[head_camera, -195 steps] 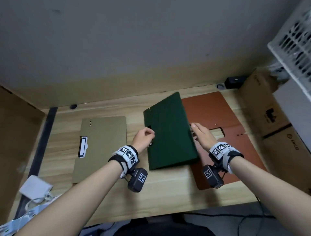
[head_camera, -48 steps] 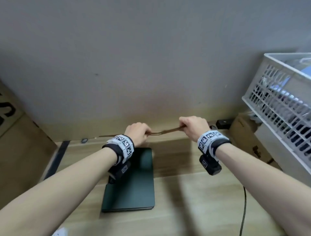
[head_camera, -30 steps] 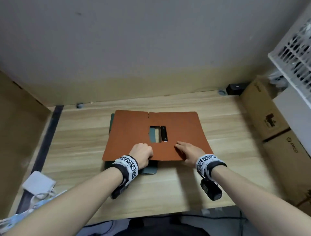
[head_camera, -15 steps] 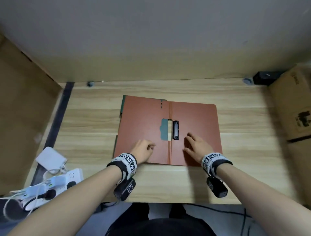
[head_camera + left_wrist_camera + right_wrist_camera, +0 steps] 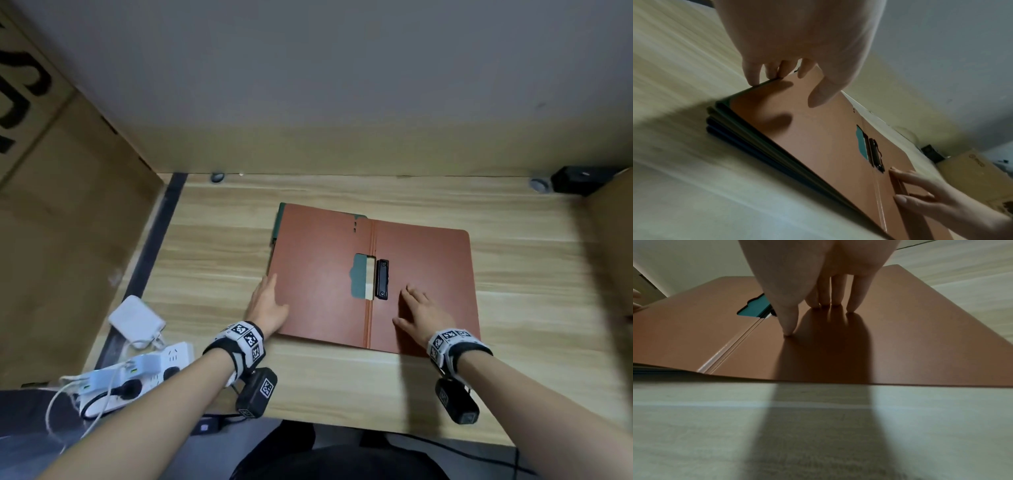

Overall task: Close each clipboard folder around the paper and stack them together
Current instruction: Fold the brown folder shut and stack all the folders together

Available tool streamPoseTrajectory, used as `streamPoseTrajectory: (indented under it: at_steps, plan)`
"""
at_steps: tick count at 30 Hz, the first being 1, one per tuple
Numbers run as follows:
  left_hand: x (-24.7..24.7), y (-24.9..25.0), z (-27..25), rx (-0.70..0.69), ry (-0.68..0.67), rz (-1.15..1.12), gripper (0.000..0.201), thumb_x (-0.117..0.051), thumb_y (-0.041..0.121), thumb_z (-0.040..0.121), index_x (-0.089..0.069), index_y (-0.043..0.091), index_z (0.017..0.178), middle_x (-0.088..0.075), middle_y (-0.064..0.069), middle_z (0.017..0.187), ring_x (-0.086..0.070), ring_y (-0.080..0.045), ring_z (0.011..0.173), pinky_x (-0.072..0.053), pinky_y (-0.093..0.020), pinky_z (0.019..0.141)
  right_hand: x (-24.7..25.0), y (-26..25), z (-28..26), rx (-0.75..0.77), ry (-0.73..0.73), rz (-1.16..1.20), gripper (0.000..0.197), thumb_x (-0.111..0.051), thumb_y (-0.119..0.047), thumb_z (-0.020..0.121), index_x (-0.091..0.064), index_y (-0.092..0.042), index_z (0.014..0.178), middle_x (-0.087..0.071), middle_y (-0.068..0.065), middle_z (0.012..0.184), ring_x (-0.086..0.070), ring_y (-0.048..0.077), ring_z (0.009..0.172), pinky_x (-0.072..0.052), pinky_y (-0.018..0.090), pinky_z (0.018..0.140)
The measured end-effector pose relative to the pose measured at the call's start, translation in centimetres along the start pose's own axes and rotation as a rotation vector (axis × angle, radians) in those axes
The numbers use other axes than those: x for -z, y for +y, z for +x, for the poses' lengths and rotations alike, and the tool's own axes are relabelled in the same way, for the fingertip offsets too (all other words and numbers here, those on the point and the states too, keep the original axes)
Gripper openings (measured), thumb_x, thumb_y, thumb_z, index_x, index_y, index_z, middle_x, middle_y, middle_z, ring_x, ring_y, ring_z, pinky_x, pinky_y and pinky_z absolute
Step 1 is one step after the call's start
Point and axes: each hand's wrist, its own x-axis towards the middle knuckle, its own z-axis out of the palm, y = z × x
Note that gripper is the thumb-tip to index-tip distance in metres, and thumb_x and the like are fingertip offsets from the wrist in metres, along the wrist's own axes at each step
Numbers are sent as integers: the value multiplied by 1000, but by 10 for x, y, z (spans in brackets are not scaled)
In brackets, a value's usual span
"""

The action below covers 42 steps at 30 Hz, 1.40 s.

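Note:
A brown clipboard folder (image 5: 322, 281) lies spread open on the wooden table (image 5: 531, 274). Its left half rests on a stack of closed folders, topmost a green folder (image 5: 281, 209) that also shows through the spine cutout (image 5: 359, 275). A black clip (image 5: 382, 279) sits on the right half. My left hand (image 5: 269, 305) lies along the stack's left edge; in the left wrist view its fingertips (image 5: 753, 79) touch that edge and the thumb hovers above the brown folder (image 5: 818, 138). My right hand (image 5: 416, 308) presses flat, fingers straight, on the brown folder's (image 5: 920, 337) right half.
A white power strip (image 5: 137, 366) with plugs and cables, plus a white adapter (image 5: 137, 320), lie at the table's front left. A large cardboard box (image 5: 68, 240) stands at the left, another cardboard box (image 5: 609, 257) at the right. A black device (image 5: 582, 180) sits back right.
The open brown folder was carried over and laid on the green one. In the last half second my left hand slid off the left cover to its left edge and uncurled; the right hand stayed.

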Motion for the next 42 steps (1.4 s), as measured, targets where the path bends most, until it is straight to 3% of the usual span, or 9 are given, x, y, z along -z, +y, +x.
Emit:
streamPoseTrajectory:
  at_steps: [8,14,17,19,24,28,33,37,42]
  plan:
    - [17,15,-6,-42,137,-132,65,-61,8,83,-41,18,144,-44,-7,148,-45,-24,136,-34,-36,114,4,0,1,21,19,5,59,-42,-46,97,-32,-21,149,-26,-3,161,-29,20,144,-40,37,109]
    - [43,57,-10,-166,162,-234,53,-58,12,88,-38,17,137,-61,2,88,-64,-23,87,-54,-41,84,5,5,1,32,13,35,61,-46,-42,94,-31,-22,150,-27,-4,160,-31,19,141,-43,38,106]
    - [47,91,-17,-294,109,-213,45,-55,17,91,-39,19,132,-56,7,66,-58,-14,65,-52,-36,71,13,10,6,33,-89,152,66,-52,-46,90,-36,-20,149,-31,1,158,-33,24,141,-35,44,114]
    - [44,114,-24,-382,65,-177,35,-53,22,91,-46,21,126,-52,8,62,-55,-14,61,-52,-37,69,29,17,9,-16,-158,362,68,-56,-52,85,-45,-18,143,-47,6,149,-48,26,132,-39,45,111]
    - [18,172,-43,-542,22,-99,32,-39,42,97,-54,27,120,-55,9,59,-57,-13,64,-50,-37,72,83,54,4,-83,-6,740,51,-60,-32,94,-51,-7,137,-64,9,121,-62,22,107,-47,27,93]
    - [-18,204,-52,-653,-118,-1,44,-30,52,94,-45,38,132,-70,14,86,-67,-16,88,-52,-41,87,113,79,-12,-122,89,946,35,-49,-28,100,-58,-3,123,-68,15,104,-62,17,80,-45,13,63]
    - [-58,211,-52,-612,-230,99,45,-42,38,92,-41,35,137,-66,8,106,-64,-14,91,-54,-41,88,106,113,-31,-178,135,934,30,-46,-24,101,-60,-6,121,-69,13,109,-63,21,86,-44,24,71]
    - [-78,190,-41,-436,-284,128,49,-46,22,93,-42,20,142,-58,-1,133,-59,-18,112,-46,-36,101,70,144,-39,-314,288,870,37,-46,-1,92,-60,-6,126,-66,13,123,-60,27,117,-44,41,106]
    - [-104,157,-33,-199,-318,160,50,-48,17,92,-41,9,142,-58,-15,134,-58,-31,118,-46,-36,98,32,144,-42,-445,221,878,36,-56,-6,90,-60,-4,126,-65,15,126,-59,31,120,-42,39,108]
